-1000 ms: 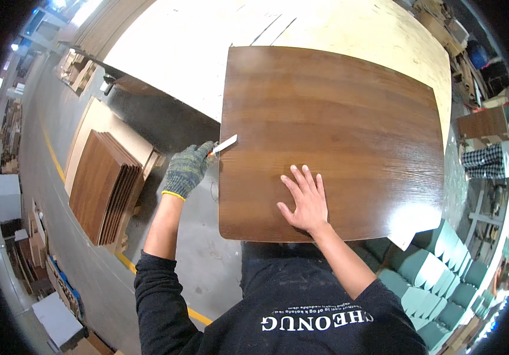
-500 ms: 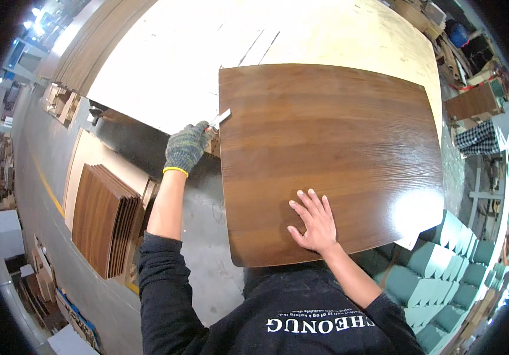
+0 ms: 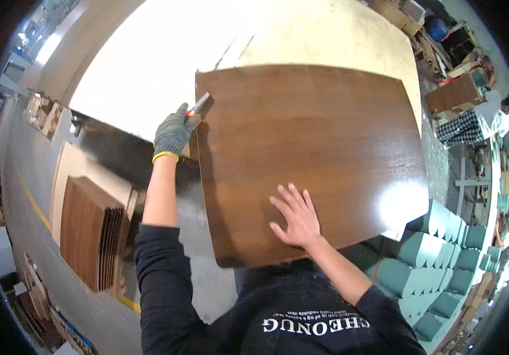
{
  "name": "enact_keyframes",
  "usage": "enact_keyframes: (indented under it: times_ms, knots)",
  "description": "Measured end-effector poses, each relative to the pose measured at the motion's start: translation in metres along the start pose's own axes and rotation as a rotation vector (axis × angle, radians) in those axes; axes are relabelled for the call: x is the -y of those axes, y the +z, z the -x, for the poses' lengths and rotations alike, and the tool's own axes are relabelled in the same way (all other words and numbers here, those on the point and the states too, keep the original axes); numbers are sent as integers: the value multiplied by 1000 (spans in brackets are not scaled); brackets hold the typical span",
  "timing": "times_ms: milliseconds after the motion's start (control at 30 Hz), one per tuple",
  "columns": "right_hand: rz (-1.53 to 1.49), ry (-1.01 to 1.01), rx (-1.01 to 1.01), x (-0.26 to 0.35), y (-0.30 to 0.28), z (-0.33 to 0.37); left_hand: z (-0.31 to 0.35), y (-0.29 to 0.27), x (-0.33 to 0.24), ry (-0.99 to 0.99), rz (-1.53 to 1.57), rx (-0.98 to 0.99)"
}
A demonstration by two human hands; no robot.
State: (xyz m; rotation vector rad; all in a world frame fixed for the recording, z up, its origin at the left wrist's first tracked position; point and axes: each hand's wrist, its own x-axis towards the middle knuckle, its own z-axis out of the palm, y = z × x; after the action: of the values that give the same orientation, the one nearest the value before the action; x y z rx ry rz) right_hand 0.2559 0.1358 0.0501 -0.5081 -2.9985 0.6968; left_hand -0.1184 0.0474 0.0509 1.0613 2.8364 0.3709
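Note:
A large brown wood-grain panel (image 3: 319,142) lies in front of me, its far part over a pale work table (image 3: 302,41). In a grey-green knit glove with a yellow cuff, my left hand (image 3: 173,133) is closed round a knife (image 3: 200,104) with some orange-red at its grip. The silver blade is over the panel's left edge, close to the far left corner; whether it touches the surface I cannot tell. My bare right hand (image 3: 297,220) rests flat on the panel's near part, fingers spread.
Left of me, several brown panels (image 3: 86,231) stand stacked against a pale board (image 3: 65,171). Green blocky stacks (image 3: 426,260) fill the lower right. A person (image 3: 473,125) in checked trousers is at the far right, near a brown box (image 3: 455,94).
My left hand and the knife have moved along the panel's left edge toward its far corner. The right hand stays flat on the panel. The whole view has shifted slightly.

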Motion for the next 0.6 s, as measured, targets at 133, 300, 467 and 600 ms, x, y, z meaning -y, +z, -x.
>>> enact_keyframes:
  times_ms: [133, 300, 467, 600]
  knots:
    - [57, -45, 50, 17, 2, 4, 135, 9, 20, -178, 602, -398]
    - [-21, -422, 181, 63, 46, 35, 282, 30, -2, -756, 990, -310]
    - [-16, -705, 461, 48, 66, 108, 280, 39, -43, -589, 814, -294]
    - [-298, -416, 272, -18, -16, 142, 246, 48, -64, -402, 474, -434]
